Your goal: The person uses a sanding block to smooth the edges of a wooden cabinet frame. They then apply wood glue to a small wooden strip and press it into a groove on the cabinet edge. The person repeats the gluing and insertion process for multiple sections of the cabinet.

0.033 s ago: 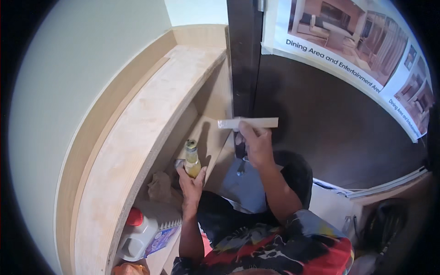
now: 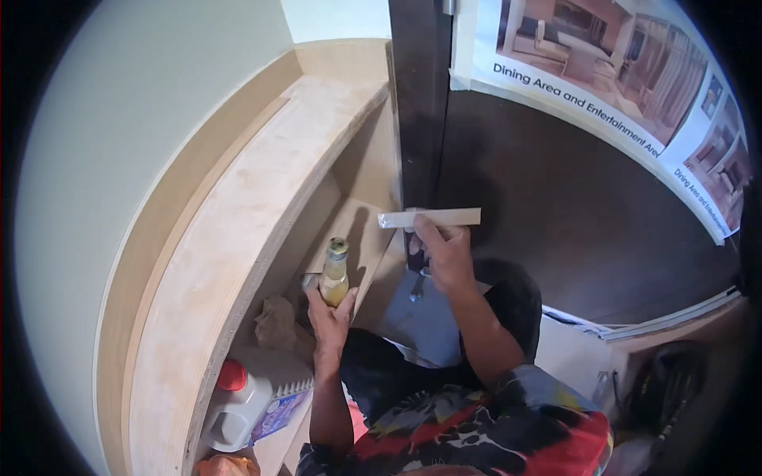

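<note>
A clear glass bottle (image 2: 336, 274) with yellowish liquid in it is gripped round its lower part by my left hand (image 2: 329, 315). Its neck points up and away from me, and the mouth looks dark and smeared. In my right hand (image 2: 447, 252), a short, flat, pale wooden strip (image 2: 444, 216) is pinched between thumb and fingers. The strip lies roughly level, with a shiny wet-looking patch on its left end. That end is apart from the bottle, to its upper right. A small greyish object, too hidden to name, shows beside my left fingers.
Along the left runs a long pale wooden cabinet (image 2: 230, 214) with an open lower compartment. Inside it are a crumpled tan cloth or bag (image 2: 276, 321), a white jug with a red cap (image 2: 232, 375) and something orange (image 2: 228, 466). A dark door (image 2: 571, 206) bearing posters stands ahead right.
The bottle has shifted up slightly and tilted a little to the right in my left hand. The wooden strip has dipped a little, its left end slightly lower.
</note>
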A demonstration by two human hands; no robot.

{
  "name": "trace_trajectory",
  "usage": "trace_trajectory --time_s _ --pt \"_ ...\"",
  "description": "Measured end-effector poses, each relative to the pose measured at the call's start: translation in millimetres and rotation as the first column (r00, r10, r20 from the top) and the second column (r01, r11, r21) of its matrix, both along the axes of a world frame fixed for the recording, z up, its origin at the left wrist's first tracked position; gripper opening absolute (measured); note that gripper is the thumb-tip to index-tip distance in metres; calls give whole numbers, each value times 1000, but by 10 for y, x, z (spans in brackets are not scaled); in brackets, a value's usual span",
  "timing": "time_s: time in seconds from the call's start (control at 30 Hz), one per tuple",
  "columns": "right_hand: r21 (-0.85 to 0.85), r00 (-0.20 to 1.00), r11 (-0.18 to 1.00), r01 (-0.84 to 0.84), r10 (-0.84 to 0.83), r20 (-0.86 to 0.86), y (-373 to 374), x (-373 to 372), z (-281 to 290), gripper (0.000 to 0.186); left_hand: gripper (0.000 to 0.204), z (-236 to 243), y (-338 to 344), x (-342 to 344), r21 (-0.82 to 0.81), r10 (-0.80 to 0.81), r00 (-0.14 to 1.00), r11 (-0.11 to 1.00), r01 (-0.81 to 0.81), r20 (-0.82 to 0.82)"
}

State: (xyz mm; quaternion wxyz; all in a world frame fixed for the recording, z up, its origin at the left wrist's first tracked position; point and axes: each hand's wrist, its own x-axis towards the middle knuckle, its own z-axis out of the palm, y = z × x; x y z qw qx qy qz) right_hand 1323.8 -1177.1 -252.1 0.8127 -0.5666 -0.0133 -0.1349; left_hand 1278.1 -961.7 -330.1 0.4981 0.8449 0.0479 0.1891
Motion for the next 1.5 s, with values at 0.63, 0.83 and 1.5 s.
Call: trace_trajectory --time_s 0.63,0.83,1.5 --pt "27 946 999 -46 52 -319 -422 -337 -945 25 53 932 -189 -108 783 -143 954 546 298 -263" --pt "23 915 994 -109 109 -389 -483 -372 -922 33 41 1039 -131 -130 860 -161 958 423 285 -238" --pt "288 872 921 -261 353 -338 -377 -412 -1230 23 47 1266 -261 -79 864 -222 890 237 444 -397"
